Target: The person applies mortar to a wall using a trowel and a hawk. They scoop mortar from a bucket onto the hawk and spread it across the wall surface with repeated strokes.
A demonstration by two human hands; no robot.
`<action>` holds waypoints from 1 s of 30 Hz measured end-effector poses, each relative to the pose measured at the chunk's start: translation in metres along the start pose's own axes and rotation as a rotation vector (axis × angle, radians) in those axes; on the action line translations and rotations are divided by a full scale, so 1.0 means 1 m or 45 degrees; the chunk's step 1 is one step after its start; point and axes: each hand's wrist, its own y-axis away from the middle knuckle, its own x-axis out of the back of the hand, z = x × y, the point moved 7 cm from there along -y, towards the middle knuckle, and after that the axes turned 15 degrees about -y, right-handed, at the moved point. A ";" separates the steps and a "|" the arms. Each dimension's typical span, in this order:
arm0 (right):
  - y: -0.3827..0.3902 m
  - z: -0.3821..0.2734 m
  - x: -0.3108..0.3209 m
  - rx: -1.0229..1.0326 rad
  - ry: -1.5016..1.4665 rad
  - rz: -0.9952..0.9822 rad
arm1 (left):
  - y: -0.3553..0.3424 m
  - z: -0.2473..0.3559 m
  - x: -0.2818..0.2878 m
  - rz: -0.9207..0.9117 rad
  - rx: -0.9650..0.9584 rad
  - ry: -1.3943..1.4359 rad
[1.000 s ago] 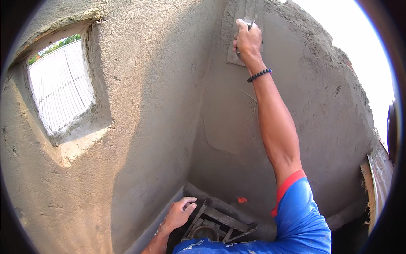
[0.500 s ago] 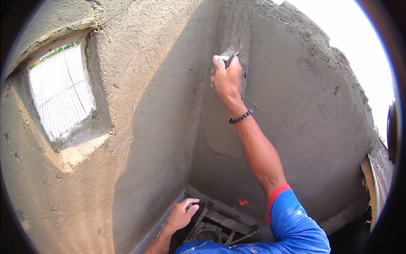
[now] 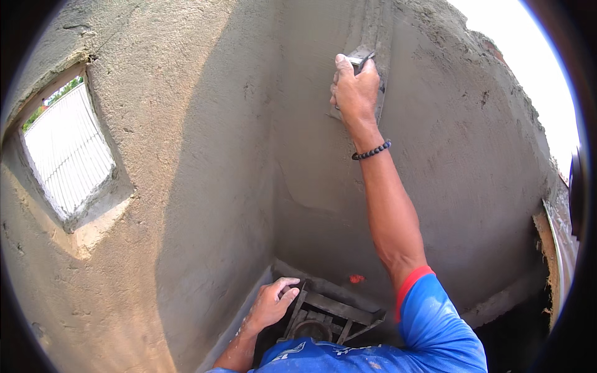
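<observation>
Shifting right hand (image 3: 357,87) and float (image 3: 362,52) rightward since a moment ago, away from the corner (image 3: 273,211). Clasping the float's handle with curled fingers, resting the float against the far wall (image 3: 460,174), right of the corner. Holding left hand (image 3: 273,303) half-open, gripping nothing, near and left, just beside the stand (image 3: 336,308).

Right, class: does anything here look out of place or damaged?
Yes: a small red-orange patch near the foot of the right-hand wall stands out against the grey; I can't tell what it is. The wall's upper edge also looks ragged, perhaps unfinished.
</observation>
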 end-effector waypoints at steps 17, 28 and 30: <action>0.123 -0.101 0.104 -0.099 -0.386 -0.078 | 0.040 -0.042 0.002 -0.085 0.168 0.061; 0.104 0.058 -0.084 -0.521 -0.148 -0.112 | 0.033 -0.018 -0.022 -0.123 -0.007 0.137; 0.141 0.123 -0.061 -0.389 0.020 -0.081 | 0.033 -0.026 -0.023 -0.176 0.055 0.116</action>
